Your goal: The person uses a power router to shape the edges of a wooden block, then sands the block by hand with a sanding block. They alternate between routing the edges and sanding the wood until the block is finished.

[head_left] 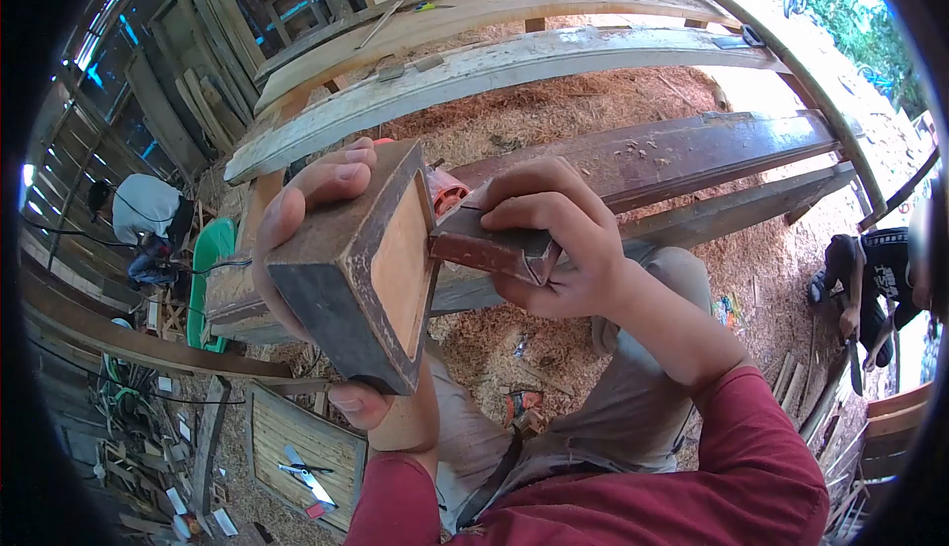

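Note:
My left hand (282, 225) is wrapped round a small wooden box (341, 299), fingers over its top and thumb beneath. The box has worn dark paint on its sides and a recessed bare-wood face (403, 264) turned to the right. In my right hand (573, 225) is a folded piece of reddish-brown sandpaper (484, 254), pinched between thumb and fingers. Its left end meets the edge of the box's recessed face. Behind the hands, a red-orange object (448, 190) shows only in part.
Beyond my hands lie a reddish-brown plank (662, 156) and a whitish plank (514, 57). A green chair (211, 284) stands at left. One person (148, 215) crouches at far left; another (875, 284) at right holds a long blade (856, 363). Wood shavings (484, 358) cover the ground.

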Tool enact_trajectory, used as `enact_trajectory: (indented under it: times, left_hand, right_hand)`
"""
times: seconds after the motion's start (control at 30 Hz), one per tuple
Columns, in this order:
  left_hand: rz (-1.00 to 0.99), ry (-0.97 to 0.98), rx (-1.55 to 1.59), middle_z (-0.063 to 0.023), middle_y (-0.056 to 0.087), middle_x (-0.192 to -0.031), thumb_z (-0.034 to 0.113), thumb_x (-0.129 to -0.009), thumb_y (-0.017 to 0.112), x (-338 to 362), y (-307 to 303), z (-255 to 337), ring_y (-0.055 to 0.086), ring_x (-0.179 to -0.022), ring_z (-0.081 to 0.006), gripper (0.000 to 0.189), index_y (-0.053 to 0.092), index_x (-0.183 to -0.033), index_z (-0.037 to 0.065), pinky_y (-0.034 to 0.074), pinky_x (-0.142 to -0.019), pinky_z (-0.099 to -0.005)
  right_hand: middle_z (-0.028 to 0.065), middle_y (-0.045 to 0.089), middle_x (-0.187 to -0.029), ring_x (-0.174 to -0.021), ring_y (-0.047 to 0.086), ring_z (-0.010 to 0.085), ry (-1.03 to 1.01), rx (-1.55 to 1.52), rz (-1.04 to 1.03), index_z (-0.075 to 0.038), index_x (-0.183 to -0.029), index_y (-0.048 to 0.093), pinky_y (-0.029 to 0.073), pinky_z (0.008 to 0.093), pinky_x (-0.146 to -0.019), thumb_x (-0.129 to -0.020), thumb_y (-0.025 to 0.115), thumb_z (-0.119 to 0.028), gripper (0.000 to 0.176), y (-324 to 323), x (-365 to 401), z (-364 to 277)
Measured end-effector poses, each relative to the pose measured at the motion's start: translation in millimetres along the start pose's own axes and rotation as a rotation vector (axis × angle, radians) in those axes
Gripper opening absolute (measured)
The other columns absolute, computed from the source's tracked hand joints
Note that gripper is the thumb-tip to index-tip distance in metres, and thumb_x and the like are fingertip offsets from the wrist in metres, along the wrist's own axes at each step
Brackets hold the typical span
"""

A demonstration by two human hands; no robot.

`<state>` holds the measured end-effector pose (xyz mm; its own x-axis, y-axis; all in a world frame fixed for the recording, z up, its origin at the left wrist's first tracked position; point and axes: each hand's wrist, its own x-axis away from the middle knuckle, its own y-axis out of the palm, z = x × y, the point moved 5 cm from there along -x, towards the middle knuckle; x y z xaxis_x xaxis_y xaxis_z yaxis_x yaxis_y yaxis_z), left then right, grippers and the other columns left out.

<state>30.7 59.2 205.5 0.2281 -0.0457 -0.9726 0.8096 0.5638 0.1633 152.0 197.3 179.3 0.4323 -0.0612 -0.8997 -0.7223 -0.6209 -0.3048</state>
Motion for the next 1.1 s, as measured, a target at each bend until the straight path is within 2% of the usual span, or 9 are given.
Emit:
enact_trajectory:
  times: [0.03,0.2,0.23,0.4,0.63,0.73,0.93,1.03,1.1]
  left_hand:
    - [0.008,-0.021,-0.009,-0.0244,0.057,-0.13,0.098,-0.076,0.047,1.2,2.1,2.5,0.056,-0.122,-0.0385,0.119,0.037,-0.151,0.006,0.039,-0.111,-0.0619]
    - [0.063,-0.088,0.118,-0.0259,0.06,-0.132,0.093,-0.064,0.069,4.9,-5.9,-0.8,0.059,-0.124,-0.0449,0.129,0.038,-0.153,0.005,0.039,-0.115,-0.0649]
    - [0.065,-0.091,0.127,-0.026,0.06,-0.132,0.092,-0.064,0.069,5.2,-4.9,-0.6,0.059,-0.124,-0.0448,0.129,0.038,-0.153,0.005,0.039,-0.115,-0.0647]
    - [0.023,-0.051,0.001,-0.0246,0.057,-0.128,0.097,-0.076,0.046,3.5,4.5,-0.9,0.057,-0.121,-0.0383,0.119,0.038,-0.15,0.004,0.039,-0.111,-0.0618]
    - [-0.008,-0.031,-0.004,-0.0253,0.059,-0.126,0.099,-0.074,0.047,6.9,1.3,-9.6,0.058,-0.12,-0.038,0.122,0.04,-0.149,0.002,0.039,-0.111,-0.0618]
    - [-0.014,-0.037,-0.04,-0.0258,0.059,-0.126,0.098,-0.075,0.047,9.8,5.0,-9.5,0.058,-0.12,-0.038,0.122,0.039,-0.149,0.001,0.04,-0.11,-0.062]
    - [0.014,-0.066,0.018,-0.0263,0.059,-0.127,0.098,-0.075,0.048,8.8,8.9,-8.7,0.058,-0.121,-0.0383,0.123,0.039,-0.15,0.0,0.04,-0.11,-0.062]
    - [0.022,-0.055,0.074,-0.0265,0.059,-0.127,0.098,-0.075,0.048,8.2,5.6,-11.5,0.058,-0.12,-0.0385,0.123,0.038,-0.15,0.001,0.04,-0.11,-0.0622]
    - [0.005,-0.043,0.077,-0.0265,0.059,-0.127,0.098,-0.075,0.048,7.7,4.0,-13.0,0.058,-0.12,-0.0386,0.123,0.039,-0.15,0.001,0.04,-0.109,-0.0625]
  right_hand:
    - [0.0122,0.065,-0.112,-0.099,0.064,0.0316,-0.001,-0.001,0.002,-0.009,-0.109,0.065,0.05,0.0424,-0.085,-0.061,0.084,-0.008,0.051,-0.3,-0.4,-0.3]
    - [0.0116,0.065,-0.11,-0.099,0.065,0.0316,-0.027,0.018,-0.016,-0.008,-0.108,0.064,0.048,0.0422,-0.084,-0.061,0.085,-0.009,0.051,-1.9,-2.9,-2.5]
    - [0.0115,0.065,-0.109,-0.099,0.065,0.0317,-0.035,0.02,-0.018,-0.008,-0.108,0.064,0.048,0.0422,-0.083,-0.061,0.085,-0.01,0.051,-2.4,-3.3,-3.0]
    - [0.0108,0.065,-0.109,-0.098,0.065,0.032,-0.06,0.01,-0.031,-0.009,-0.108,0.062,0.048,0.0422,-0.084,-0.063,0.083,-0.012,0.049,-4.0,-3.5,-4.8]
    - [0.0108,0.065,-0.107,-0.097,0.064,0.032,-0.081,-0.092,-0.046,-0.009,-0.108,0.062,0.047,0.0432,-0.084,-0.061,0.083,-0.013,0.052,-5.0,-3.3,-9.1]
    - [0.0108,0.064,-0.107,-0.097,0.063,0.0324,-0.052,-0.028,-0.067,-0.009,-0.109,0.062,0.047,0.043,-0.084,-0.06,0.085,-0.015,0.054,-7.8,-2.2,-0.5]
    - [0.0113,0.064,-0.109,-0.101,0.063,0.0347,-0.047,-0.109,-0.055,-0.008,-0.107,0.063,0.051,0.0457,-0.086,-0.058,0.083,-0.009,0.052,-8.0,-2.2,-6.5]
    - [0.0121,0.065,-0.109,-0.1,0.064,0.035,-0.001,-0.1,-0.041,-0.008,-0.105,0.064,0.053,0.046,-0.086,-0.061,0.082,-0.006,0.048,-7.5,-5.0,-8.2]
    - [0.0125,0.066,-0.108,-0.098,0.065,0.0347,-0.04,-0.053,-0.057,-0.007,-0.106,0.064,0.054,0.0447,-0.084,-0.063,0.082,-0.006,0.046,-7.5,-3.7,-2.6]
